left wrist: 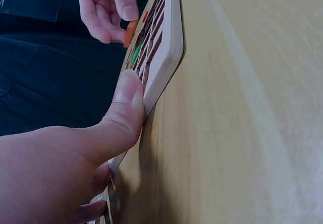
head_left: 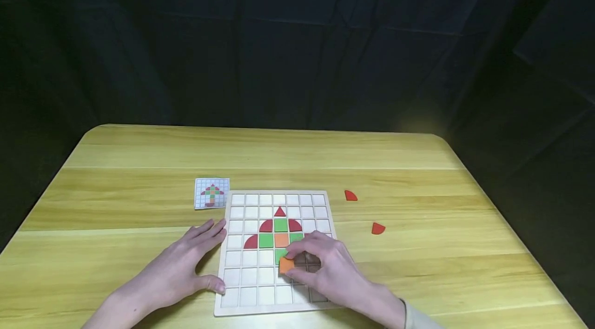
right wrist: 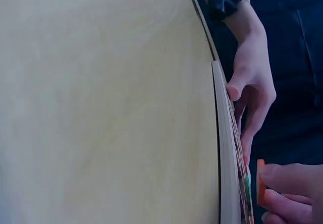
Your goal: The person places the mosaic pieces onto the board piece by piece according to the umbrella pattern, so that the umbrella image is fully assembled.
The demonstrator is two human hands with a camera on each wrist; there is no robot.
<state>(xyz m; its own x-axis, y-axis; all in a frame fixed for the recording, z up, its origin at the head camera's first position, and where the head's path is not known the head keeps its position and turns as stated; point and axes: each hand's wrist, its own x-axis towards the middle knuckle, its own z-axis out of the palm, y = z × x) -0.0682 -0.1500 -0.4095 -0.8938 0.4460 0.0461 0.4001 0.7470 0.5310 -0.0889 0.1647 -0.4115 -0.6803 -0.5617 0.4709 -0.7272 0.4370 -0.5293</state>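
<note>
Between thumb and fingers, my right hand [head_left: 332, 264] pinches an orange square tile [head_left: 286, 266] over the white-celled grid board [head_left: 248, 295]. In the left wrist view the orange tile [left wrist: 130, 33] stands tilted on edge, just above the grid. My left hand [head_left: 183, 264] lies along the board's left side, fingers extended against the edge and thumb [left wrist: 127, 90] resting on the rim. Pieces set in the grid include a red triangle [head_left: 279, 212], red quarter-circles [head_left: 266, 225], green squares [head_left: 266, 240] and an orange square [head_left: 281, 239]. My right hand hides some cells.
A small pattern card [head_left: 211, 193] lies at the board's upper left corner, printed with a similar coloured figure. Two loose red quarter-circle pieces, one farther back [head_left: 350, 195] and one nearer [head_left: 378, 228], lie right of the board on the wooden table [head_left: 139, 189]. Dark cloth [head_left: 297, 60] hangs behind.
</note>
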